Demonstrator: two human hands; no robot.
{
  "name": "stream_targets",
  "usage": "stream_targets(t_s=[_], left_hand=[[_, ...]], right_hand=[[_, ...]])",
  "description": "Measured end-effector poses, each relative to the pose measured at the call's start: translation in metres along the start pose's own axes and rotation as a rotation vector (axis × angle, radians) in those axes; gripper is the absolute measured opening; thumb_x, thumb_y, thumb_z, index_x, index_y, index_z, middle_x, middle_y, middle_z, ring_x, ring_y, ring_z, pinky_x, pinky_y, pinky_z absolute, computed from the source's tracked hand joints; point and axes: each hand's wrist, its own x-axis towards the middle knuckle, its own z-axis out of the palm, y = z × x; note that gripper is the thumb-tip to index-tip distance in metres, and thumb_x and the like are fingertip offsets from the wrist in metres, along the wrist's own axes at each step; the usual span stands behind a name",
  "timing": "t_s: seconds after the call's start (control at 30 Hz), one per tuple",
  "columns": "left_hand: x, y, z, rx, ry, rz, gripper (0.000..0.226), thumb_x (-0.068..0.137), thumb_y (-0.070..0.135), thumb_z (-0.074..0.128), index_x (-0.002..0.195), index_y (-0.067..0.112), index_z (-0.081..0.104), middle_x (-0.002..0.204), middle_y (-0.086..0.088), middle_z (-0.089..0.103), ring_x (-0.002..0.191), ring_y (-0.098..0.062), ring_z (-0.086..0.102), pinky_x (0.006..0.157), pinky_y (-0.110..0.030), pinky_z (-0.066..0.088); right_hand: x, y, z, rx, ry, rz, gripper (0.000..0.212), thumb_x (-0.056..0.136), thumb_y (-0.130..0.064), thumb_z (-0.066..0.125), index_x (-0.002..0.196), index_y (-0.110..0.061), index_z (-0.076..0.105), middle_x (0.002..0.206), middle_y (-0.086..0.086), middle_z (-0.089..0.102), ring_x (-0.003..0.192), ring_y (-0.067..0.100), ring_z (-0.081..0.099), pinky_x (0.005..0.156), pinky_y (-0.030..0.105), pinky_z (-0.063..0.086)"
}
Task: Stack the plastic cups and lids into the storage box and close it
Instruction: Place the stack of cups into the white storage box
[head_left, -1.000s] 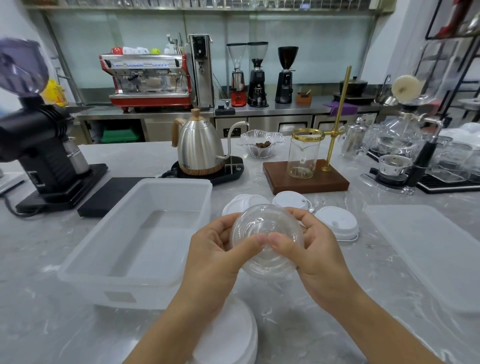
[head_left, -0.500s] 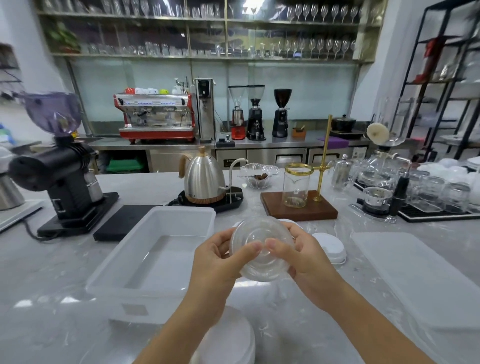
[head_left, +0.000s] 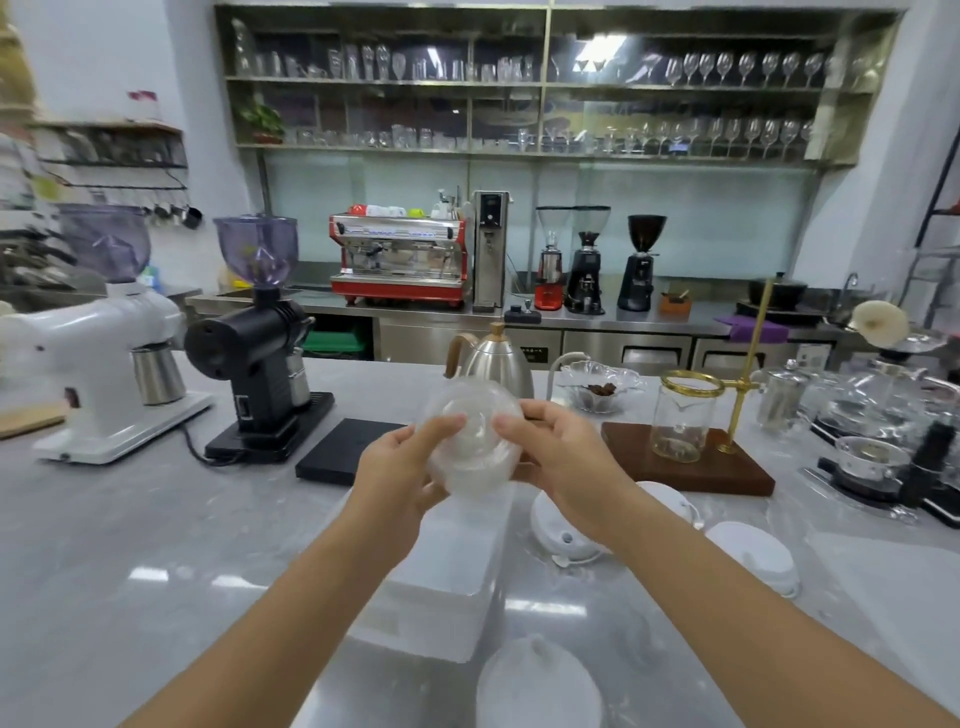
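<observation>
My left hand (head_left: 402, 475) and my right hand (head_left: 563, 457) both grip a clear plastic dome lid (head_left: 472, 441), held up in the air over the counter. Below my arms sits the translucent white storage box (head_left: 447, 577), largely hidden by my left forearm. White lids (head_left: 569, 538) lie on the counter right of the box, with another white lid (head_left: 756, 553) further right. A stack of white lids (head_left: 537, 686) sits near the front edge. The box's flat translucent cover (head_left: 893, 587) lies at the right.
Two grinders, one white (head_left: 98, 364) and one black (head_left: 260, 343), stand at the left. A black scale (head_left: 343, 457), steel kettle (head_left: 493, 364), glass bowl (head_left: 597, 389) and wooden pour-over stand (head_left: 685, 462) line the counter behind the box. Glassware (head_left: 878, 431) crowds the right.
The view has tilted up and swung left, so the box now sits low under my arms. Both hands have lifted the clear lid higher; the grip is unchanged.
</observation>
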Motion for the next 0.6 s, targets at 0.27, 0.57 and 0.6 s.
stream_targets(t_s=[0.27, 0.57, 0.6], left_hand=[[0.040, -0.007, -0.017, -0.100, 0.094, -0.224, 0.048, 0.086, 0.030, 0.079, 0.125, 0.007, 0.064, 0.114, -0.016, 0.067, 0.095, -0.026, 0.069, 0.069, -0.036, 0.059], [0.054, -0.023, -0.032, 0.099, 0.206, -0.465, 0.039, 0.088, 0.043, 0.067, 0.106, 0.010, 0.054, 0.114, -0.014, 0.053, 0.091, -0.034, 0.066, 0.061, -0.040, 0.060], [0.056, -0.025, -0.033, 0.090, 0.220, -0.464, 0.043, 0.088, 0.041, 0.067, 0.111, 0.008, 0.054, 0.108, -0.014, 0.052, 0.084, -0.033, 0.066, 0.058, -0.038, 0.060]], right_hand=[[0.060, 0.029, 0.034, -0.142, 0.161, 0.108, 0.023, 0.085, -0.023, 0.078, 0.096, -0.015, 0.060, 0.092, 0.006, 0.066, 0.075, 0.019, 0.063, 0.063, 0.032, 0.058], [0.084, 0.058, 0.041, -0.527, 0.176, 0.228, 0.038, 0.084, -0.024, 0.070, 0.058, -0.018, 0.043, 0.061, 0.003, 0.040, 0.062, 0.021, 0.046, 0.064, 0.039, 0.060], [0.086, 0.060, 0.043, -0.549, 0.168, 0.245, 0.036, 0.084, -0.025, 0.069, 0.059, -0.017, 0.044, 0.062, 0.003, 0.041, 0.064, 0.021, 0.048, 0.068, 0.045, 0.063]])
